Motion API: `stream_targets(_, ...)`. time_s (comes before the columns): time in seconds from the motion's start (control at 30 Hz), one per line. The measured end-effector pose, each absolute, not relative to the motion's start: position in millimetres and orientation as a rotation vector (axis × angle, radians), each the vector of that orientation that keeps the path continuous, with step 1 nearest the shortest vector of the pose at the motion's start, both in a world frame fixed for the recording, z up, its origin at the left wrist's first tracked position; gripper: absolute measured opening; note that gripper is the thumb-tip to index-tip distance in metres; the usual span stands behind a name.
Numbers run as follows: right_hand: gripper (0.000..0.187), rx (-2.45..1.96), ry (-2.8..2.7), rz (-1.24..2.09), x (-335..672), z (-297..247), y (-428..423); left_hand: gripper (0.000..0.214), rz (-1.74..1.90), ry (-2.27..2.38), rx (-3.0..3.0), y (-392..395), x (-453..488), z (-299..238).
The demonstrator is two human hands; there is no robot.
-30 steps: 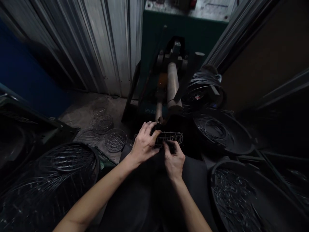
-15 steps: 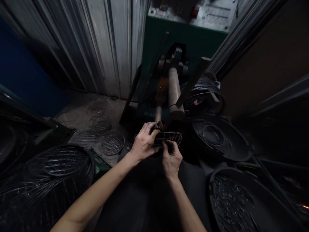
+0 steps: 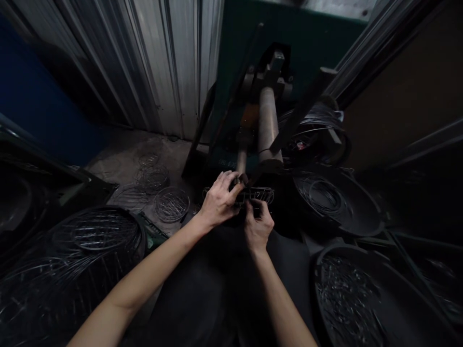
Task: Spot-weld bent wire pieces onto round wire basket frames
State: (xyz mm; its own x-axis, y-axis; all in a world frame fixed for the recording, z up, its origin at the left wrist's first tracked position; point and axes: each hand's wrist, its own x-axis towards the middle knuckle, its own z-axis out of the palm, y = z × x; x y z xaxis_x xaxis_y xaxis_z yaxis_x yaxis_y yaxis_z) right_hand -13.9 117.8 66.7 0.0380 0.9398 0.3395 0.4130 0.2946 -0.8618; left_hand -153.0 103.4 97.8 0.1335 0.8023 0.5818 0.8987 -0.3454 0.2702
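Note:
A small round wire rack [image 3: 261, 193] sits in front of me, at the foot of a machine with a pale cylinder [image 3: 268, 124]. My left hand [image 3: 219, 205] lies over the rack's left side, its fingers curled round the rim. My right hand [image 3: 258, 224] is closed in a pinch on the rack's near edge. Part of the rack is hidden behind both hands. The light is dim, so the fine wires are hard to make out.
A green machine body [image 3: 289, 38] stands behind the cylinder. Black tubs [image 3: 376, 212] with wire rings and short wire pieces [image 3: 347, 294] are on the right. A stack of wire racks [image 3: 90, 236] fills the left; loose round racks [image 3: 171, 203] lie on the concrete floor.
Both hands with the wire rack have shifted slightly up and forward toward the machine's cylinder. The camera has tilted, so the machine's top panel is out of view.

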Motion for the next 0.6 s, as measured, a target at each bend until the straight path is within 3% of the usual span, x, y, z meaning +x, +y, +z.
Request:
stream_targets(0.3,0.032,-1.317,-1.515,0.648,-4,78,112,0.053,-1.038,-1.643,-2.194,109,-154,93)
stream_targets(0.6,0.034,-1.559,-1.434,0.436,130,124,92,0.054,-1.061,-1.298,-2.520,61,-168,103)
